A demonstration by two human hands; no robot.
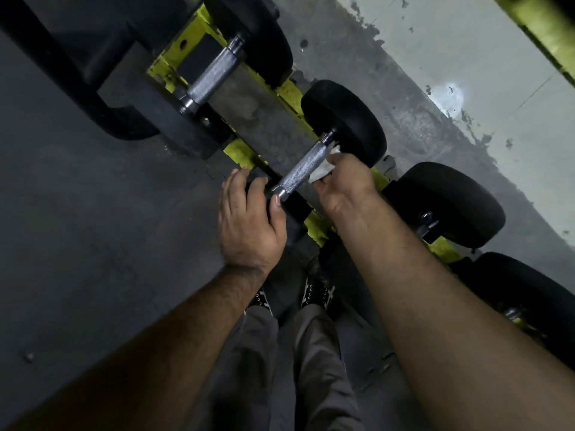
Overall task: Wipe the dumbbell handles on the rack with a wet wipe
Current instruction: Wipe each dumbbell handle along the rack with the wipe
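The dark grey floor is filling the left side of the frame, and a pale wall with chipped paint is running across the upper right; at the bottom middle, grey trousers and black shoes with white marks are showing between the two bare arms; just above them, in the middle of the frame, the left hand is curling over the near black end of a dumbbell, with its fingers wrapping the top and the thumb lying beside the shiny handle; just to the right, the right hand is pinching a white wet wipe against the side of that handle, close to the far black end; the fingertips are hiding under the wipe; the dumbbell is lying across the yellow rack, which is slanting from the upper left to the lower right; another dumbbell with a bare silver handle is resting on the rack in the upper left; more black weights are sitting on the rack at the right.
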